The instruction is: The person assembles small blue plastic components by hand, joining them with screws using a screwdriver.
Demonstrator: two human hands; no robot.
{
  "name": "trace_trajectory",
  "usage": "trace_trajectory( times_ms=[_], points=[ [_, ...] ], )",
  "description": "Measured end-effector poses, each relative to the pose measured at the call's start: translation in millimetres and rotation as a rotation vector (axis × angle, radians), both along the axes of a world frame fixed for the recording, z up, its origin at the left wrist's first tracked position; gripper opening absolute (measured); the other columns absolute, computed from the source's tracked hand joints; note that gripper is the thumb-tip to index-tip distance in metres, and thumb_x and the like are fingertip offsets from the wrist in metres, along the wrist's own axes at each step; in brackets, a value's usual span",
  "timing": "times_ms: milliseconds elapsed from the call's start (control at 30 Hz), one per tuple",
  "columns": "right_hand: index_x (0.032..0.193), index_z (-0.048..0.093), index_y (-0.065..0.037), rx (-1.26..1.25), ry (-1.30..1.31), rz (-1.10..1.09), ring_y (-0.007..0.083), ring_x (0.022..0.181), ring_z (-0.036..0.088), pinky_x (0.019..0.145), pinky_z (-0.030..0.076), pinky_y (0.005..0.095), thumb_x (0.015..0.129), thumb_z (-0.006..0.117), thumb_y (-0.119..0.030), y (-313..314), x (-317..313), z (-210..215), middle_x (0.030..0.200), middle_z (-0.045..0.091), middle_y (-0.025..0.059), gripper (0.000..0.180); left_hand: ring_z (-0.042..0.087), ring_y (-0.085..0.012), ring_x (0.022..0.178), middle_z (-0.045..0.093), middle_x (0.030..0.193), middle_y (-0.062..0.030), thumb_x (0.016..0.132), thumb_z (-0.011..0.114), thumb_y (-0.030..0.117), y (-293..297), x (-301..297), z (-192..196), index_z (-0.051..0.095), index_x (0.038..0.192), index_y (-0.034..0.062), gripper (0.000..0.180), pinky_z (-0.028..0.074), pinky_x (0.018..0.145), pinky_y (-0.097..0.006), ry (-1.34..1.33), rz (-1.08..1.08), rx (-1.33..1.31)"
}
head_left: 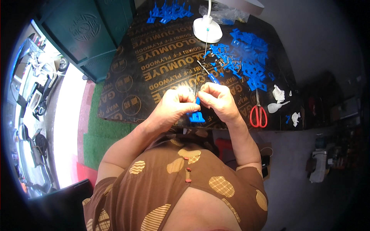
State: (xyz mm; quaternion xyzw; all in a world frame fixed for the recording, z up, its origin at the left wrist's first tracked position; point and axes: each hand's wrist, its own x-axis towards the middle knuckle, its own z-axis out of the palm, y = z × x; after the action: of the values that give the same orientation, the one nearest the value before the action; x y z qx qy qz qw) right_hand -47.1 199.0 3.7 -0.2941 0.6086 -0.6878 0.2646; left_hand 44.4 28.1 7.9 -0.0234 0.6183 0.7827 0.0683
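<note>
Close to the table's near edge, my left hand (175, 106) pinches a blue plastic part (197, 117), its flat slotted end hanging below my fingers. My right hand (219, 101) is closed in a pinch at the upper, narrow end of the same part. Whether its fingertips also hold something small cannot be made out. Just beyond my right hand lies a thin metal-shafted tool with a blue handle (213, 79). Past it spreads a loose scatter of small blue pieces (223, 57), with some metallic bits among them.
A white lamp base (208, 30) stands on the dark plywood table (154, 57). At right are a heap of blue parts (250, 48), red-handled scissors (258, 116), a white squeeze bulb (276, 107) and crumpled white paper (278, 93). More blue parts (169, 12) sit far left.
</note>
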Motion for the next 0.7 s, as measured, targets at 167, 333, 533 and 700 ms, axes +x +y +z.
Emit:
trace_trajectory(
  times_ms=[167,333,533,700],
  points=[
    [0.075,0.058,-0.002,0.038,0.102,-0.014,0.0017,0.064,0.045,0.055,0.037,0.0198,0.090,0.064,-0.012,-8.4,-1.5,2.1,0.069,0.054,-0.0048,0.019,0.055,-0.0047,0.075,0.061,0.082,0.0012,0.084,0.070,0.007,-7.0,-2.0,-5.8,0.065,0.085,0.0010,0.008,0.046,0.069,-0.022,0.102,0.003,-0.088],
    [0.084,0.061,-0.001,0.081,0.203,0.084,0.0033,0.071,0.050,0.065,0.043,0.0207,0.091,0.063,-0.012,-20.5,-4.9,10.8,0.076,0.059,-0.0024,0.013,0.052,-0.0044,0.074,0.056,0.082,0.0022,0.082,0.068,0.002,-18.0,3.1,-5.8,0.064,0.086,-0.0003,0.006,0.043,0.067,-0.021,0.205,0.084,-0.303],
    [0.098,0.065,0.002,0.140,0.308,0.028,0.0037,0.075,0.051,0.068,0.043,0.0204,0.092,0.062,-0.012,-35.8,-12.5,18.9,0.082,0.062,-0.0013,0.016,0.055,-0.0093,0.078,0.058,0.083,-0.0016,0.077,0.066,-0.004,-51.6,6.3,-7.9,0.066,0.086,0.0009,0.010,0.044,0.073,-0.024,0.427,0.300,-0.648],
    [0.097,0.066,0.002,0.171,0.247,0.036,0.0054,0.074,0.052,0.068,0.044,0.0210,0.092,0.061,-0.013,-35.1,-24.7,7.5,0.081,0.064,0.0000,0.016,0.059,-0.0089,0.077,0.061,0.086,-0.0021,0.080,0.065,0.000,-102.1,-16.0,-8.3,0.066,0.083,-0.0009,0.004,0.048,0.072,-0.024,0.374,0.418,-0.721]
  ],
)
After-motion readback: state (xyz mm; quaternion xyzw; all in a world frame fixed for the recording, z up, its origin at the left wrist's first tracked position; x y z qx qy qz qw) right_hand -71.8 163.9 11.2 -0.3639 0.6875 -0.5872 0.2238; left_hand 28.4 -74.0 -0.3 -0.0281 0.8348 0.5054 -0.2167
